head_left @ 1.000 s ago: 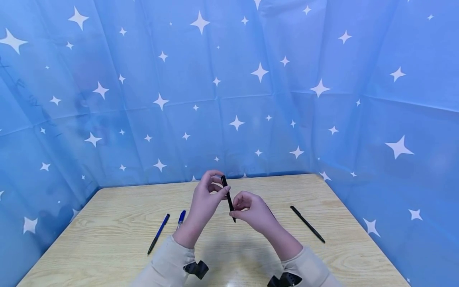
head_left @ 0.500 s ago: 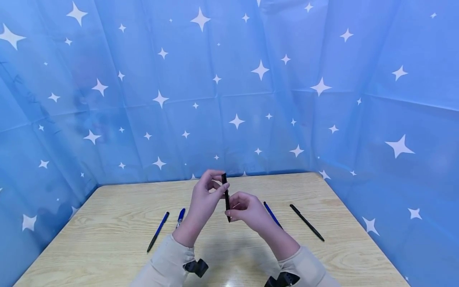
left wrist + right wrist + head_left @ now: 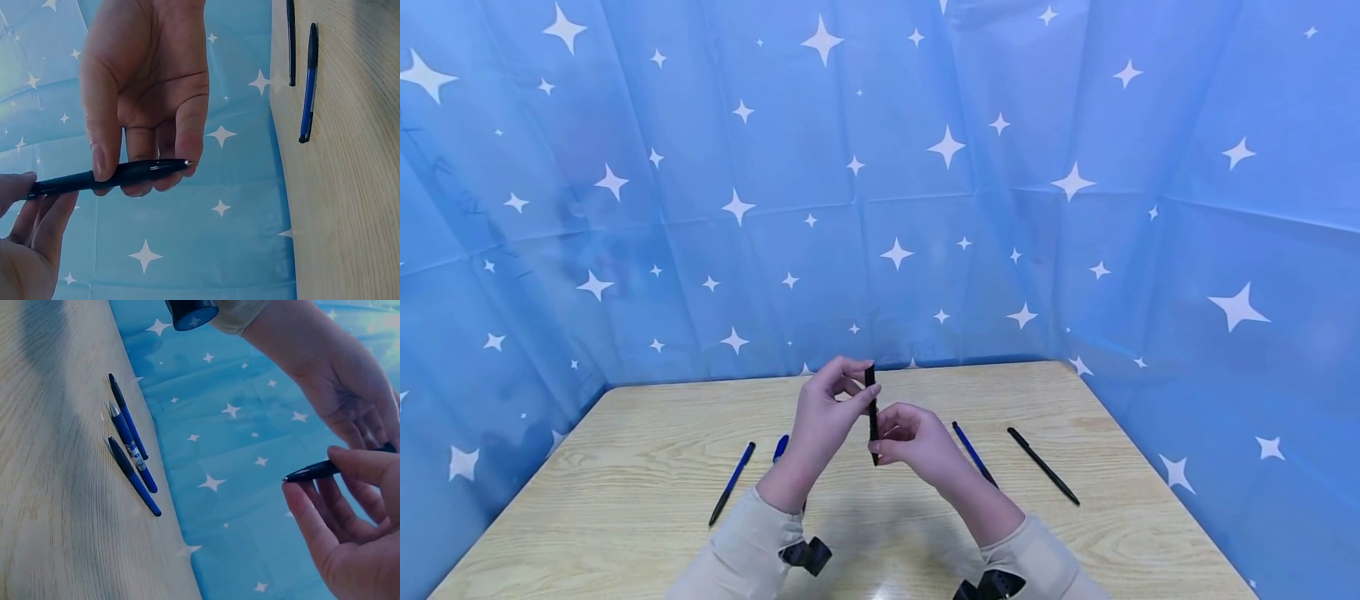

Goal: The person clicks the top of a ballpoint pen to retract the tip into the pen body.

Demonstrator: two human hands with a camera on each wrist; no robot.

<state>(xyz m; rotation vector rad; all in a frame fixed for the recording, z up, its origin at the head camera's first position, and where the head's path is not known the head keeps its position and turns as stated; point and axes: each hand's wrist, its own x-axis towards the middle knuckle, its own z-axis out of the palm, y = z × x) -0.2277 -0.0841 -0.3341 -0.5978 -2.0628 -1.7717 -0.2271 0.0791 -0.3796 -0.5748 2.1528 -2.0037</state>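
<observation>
A black pen (image 3: 872, 421) stands almost upright above the middle of the table. My left hand (image 3: 831, 412) pinches its upper end between thumb and fingers. Lower down, near the tip, my right hand (image 3: 917, 442) pinches the same pen. The left wrist view shows the pen's metal point bare and facing the right, with the right thumb and fingers on the dark front part (image 3: 144, 169). In the right wrist view the right index fingertip lies by the point of the pen (image 3: 312, 472), and the left hand (image 3: 359, 394) is partly cut off.
On the wooden table (image 3: 647, 442), a blue pen with a black end (image 3: 732, 483) lies at left. The right wrist view shows several blue pens side by side there, including a patterned pen (image 3: 132, 447). At right lie another blue pen (image 3: 974, 452) and a black pen (image 3: 1042, 465). A starry blue curtain (image 3: 820, 275) surrounds the table.
The held pen has turned from slanting to nearly upright, its lower end shifting left. My right hand has moved slightly left, uncovering the blue pen behind it. The left hand has barely moved.
</observation>
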